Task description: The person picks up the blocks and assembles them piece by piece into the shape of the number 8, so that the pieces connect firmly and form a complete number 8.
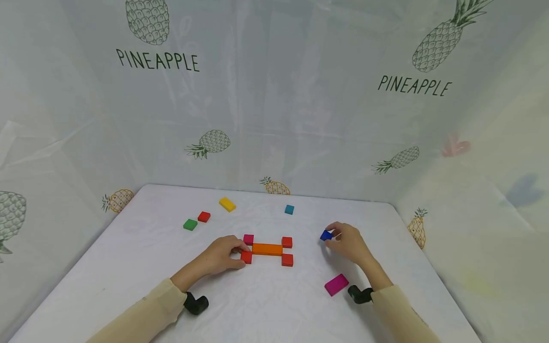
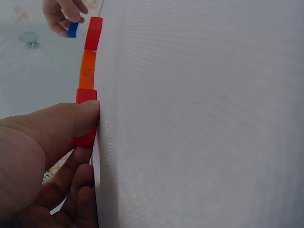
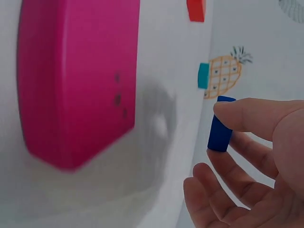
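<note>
My left hand [image 1: 223,255] pinches a red block [image 1: 246,257] between thumb and fingers, at the near left corner of a long orange block [image 1: 267,249]. A crimson block [image 1: 248,239] lies behind it, at the far left corner. At the orange block's right end are two more red blocks, one at the far corner [image 1: 287,242] and one at the near corner [image 1: 287,260]. Off to the right, my right hand [image 1: 348,242] holds a small blue block [image 3: 221,126] above the table, thumb on one side and fingers on the other.
A magenta block [image 1: 336,285] lies near my right forearm. Toward the back are a teal block [image 1: 289,209], a yellow block [image 1: 227,205], another red block [image 1: 204,217] and a green block [image 1: 190,225]. A pineapple-print sheet [image 1: 274,95] hangs behind the white table [image 1: 128,286].
</note>
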A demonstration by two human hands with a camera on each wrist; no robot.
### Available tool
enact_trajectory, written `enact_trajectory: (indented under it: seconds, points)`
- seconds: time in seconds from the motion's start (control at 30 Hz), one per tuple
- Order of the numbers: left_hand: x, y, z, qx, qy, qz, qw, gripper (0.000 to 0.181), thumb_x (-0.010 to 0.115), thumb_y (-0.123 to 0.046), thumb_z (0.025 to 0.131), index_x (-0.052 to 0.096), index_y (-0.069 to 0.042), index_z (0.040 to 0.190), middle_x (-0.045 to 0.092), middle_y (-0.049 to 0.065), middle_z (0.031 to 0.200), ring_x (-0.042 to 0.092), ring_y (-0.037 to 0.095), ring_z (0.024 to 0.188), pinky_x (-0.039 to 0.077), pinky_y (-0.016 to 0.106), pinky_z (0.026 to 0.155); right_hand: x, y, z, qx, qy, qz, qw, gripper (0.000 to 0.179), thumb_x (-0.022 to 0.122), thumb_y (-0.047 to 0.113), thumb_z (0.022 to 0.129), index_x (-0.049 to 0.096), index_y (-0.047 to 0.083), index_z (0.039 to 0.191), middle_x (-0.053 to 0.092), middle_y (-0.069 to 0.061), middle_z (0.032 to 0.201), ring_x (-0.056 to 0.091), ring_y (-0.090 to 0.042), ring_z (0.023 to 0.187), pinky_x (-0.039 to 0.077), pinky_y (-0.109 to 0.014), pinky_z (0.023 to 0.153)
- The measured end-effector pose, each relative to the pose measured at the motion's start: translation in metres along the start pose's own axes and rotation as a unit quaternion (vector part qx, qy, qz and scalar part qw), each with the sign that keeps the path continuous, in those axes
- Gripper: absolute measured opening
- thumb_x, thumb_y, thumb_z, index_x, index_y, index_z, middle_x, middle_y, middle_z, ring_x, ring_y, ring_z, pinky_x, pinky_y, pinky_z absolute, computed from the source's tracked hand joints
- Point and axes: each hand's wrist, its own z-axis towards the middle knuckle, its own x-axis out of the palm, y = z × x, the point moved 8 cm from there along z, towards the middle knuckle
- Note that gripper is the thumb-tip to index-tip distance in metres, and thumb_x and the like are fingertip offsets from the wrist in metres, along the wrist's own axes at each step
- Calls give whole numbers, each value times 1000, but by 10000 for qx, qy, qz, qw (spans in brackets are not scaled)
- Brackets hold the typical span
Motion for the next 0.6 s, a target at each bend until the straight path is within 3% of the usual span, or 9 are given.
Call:
enact_trajectory:
  seconds: [0.2,0.6]
  points:
    - [1,2,0,-84,17,-18,10000,28,86,-20,89,76,-23,116,64,-9,104,57,13,99,54,39,92,10,11,-7,-30,13,-91,10000,32,83,11,89,73,5,119,73,-11,104,66,-28,96,60,-41,79]
    - [0,0,-1,-138,45,-14,9999,28,86,-21,90,76,-24,116,64,-9,104,57,14,100,54,39,93,26,23,-18,388,91,-76,9992,34,85,14,89,73,10,121,71,-8,107,65,-25,100,62,-37,77]
